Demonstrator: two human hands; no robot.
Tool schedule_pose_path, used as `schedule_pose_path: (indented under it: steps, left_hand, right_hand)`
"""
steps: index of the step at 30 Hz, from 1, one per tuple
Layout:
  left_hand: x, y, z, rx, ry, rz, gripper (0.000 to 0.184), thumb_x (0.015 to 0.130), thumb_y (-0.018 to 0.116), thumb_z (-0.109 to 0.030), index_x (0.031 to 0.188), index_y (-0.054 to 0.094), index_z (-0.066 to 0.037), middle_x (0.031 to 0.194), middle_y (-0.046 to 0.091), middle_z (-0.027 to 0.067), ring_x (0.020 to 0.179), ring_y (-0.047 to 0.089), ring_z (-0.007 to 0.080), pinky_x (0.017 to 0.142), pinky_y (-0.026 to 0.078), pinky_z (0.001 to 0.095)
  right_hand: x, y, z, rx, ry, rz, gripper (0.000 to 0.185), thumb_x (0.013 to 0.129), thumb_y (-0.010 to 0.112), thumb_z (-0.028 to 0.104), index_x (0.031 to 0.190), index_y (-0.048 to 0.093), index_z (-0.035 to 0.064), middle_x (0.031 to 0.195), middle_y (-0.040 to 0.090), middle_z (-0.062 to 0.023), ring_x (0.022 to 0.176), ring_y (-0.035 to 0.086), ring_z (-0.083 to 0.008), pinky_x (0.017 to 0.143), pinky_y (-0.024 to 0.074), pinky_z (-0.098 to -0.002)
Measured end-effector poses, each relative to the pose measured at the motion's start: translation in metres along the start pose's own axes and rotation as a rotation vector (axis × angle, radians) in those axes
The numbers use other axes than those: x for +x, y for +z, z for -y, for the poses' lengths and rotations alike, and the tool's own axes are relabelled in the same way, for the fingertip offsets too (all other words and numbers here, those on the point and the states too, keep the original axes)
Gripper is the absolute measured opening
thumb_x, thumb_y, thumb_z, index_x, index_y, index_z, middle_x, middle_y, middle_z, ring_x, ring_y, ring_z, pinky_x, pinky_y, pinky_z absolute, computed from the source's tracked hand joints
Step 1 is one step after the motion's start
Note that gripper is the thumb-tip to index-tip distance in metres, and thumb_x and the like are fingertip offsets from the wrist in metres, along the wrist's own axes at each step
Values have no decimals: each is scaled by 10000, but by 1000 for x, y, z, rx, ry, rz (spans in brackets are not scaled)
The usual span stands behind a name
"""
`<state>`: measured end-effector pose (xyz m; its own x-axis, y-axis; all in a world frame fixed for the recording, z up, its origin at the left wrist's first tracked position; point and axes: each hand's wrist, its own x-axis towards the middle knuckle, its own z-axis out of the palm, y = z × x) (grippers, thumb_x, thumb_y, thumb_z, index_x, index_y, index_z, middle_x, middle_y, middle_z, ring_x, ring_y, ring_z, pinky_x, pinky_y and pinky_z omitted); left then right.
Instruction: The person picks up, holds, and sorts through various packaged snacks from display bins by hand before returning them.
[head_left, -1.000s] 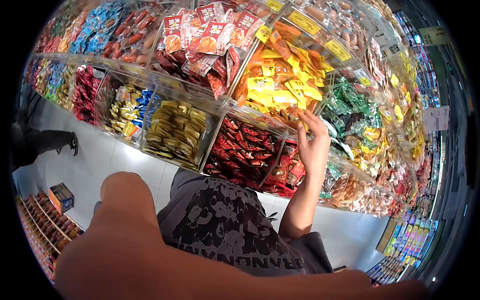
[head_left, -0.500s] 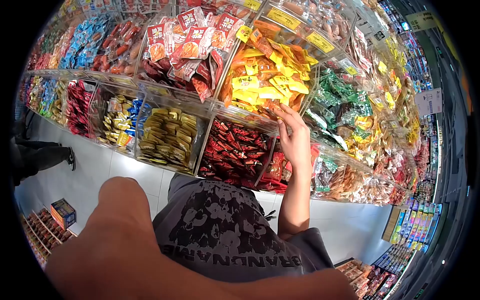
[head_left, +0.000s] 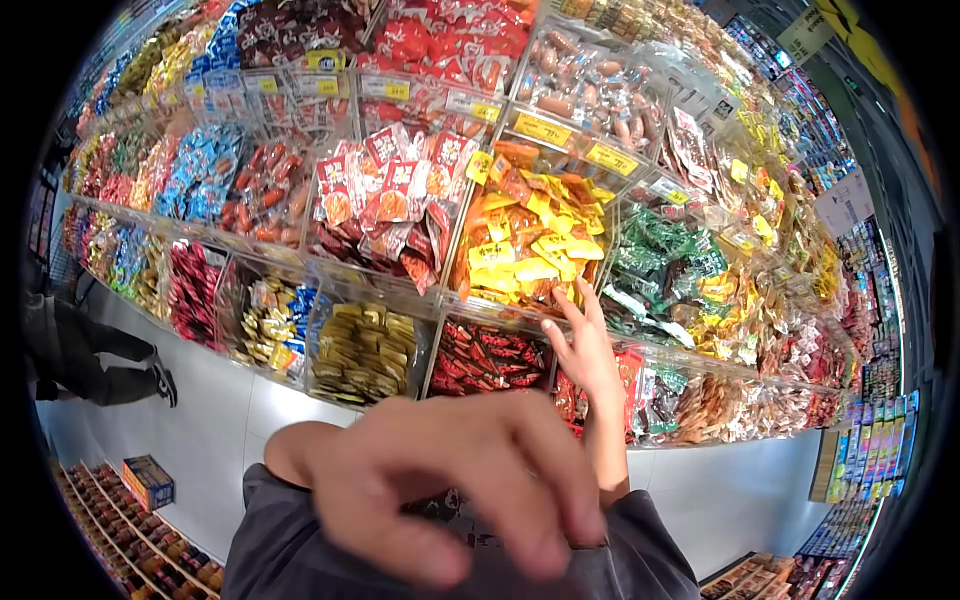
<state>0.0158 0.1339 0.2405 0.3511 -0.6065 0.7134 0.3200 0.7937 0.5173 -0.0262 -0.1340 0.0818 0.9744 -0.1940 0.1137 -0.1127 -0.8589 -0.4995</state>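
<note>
My right hand (head_left: 590,355) rests at the front edge of a clear bin of yellow and orange packets (head_left: 530,240). Its fingers are spread and the fingertips touch the lowest packets; none is lifted. Close to the camera, my left hand (head_left: 450,470) hangs blurred in front of my dark shirt, fingers loosely bent and apart, with nothing visible in them. Red-and-white packets (head_left: 395,190) lie left of the yellow ones and green packets (head_left: 660,250) to the right. Below are dark red packets (head_left: 487,355) and gold packets (head_left: 362,345).
Clear bins with yellow price labels (head_left: 543,129) rise in tiers across the view. At the left, a person's legs (head_left: 105,360) show on the pale floor (head_left: 200,400). A box (head_left: 148,482) and shelved goods (head_left: 140,535) are at lower left, and more shelves (head_left: 870,450) at right.
My left arm has swung away from across the foreground, bringing the left hand into view. My right hand stays by the yellow packets, fingers more spread. More upper bins show as the view shifts.
</note>
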Motion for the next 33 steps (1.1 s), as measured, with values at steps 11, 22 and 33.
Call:
schedule_pose_path:
  steps: [11, 22, 33]
  left_hand:
    - [-78, 66, -5, 741, 657, -509, 133, 934, 614, -228, 848, 552, -148, 826, 520, 5, 856, 584, 182, 826, 505, 354]
    - [1, 73, -27, 1385, 1680, -151, 250, 898, 646, -15, 1137, 574, -30, 1096, 571, 67, 968, 576, 194, 924, 489, 350]
    - [-11, 113, -36, 1565, 1684, -101, 387, 928, 638, -97, 1305, 566, -47, 1231, 580, 55, 1037, 554, 194, 937, 439, 342]
  right_hand:
    - [-21, 14, 10, 75, -1, -280, 356, 950, 686, 135, 1298, 660, 69, 1526, 442, -215, 1475, 337, -438, 1203, 304, -497]
    - [-37, 9, 14, 87, -81, -586, 286, 920, 638, 3, 1202, 683, -7, 1392, 557, -209, 1294, 544, -358, 1086, 426, -432]
    - [-23, 9, 41, 213, -270, -638, 202, 923, 590, -67, 1107, 669, -41, 1330, 546, -201, 1292, 525, -365, 1084, 413, -461]
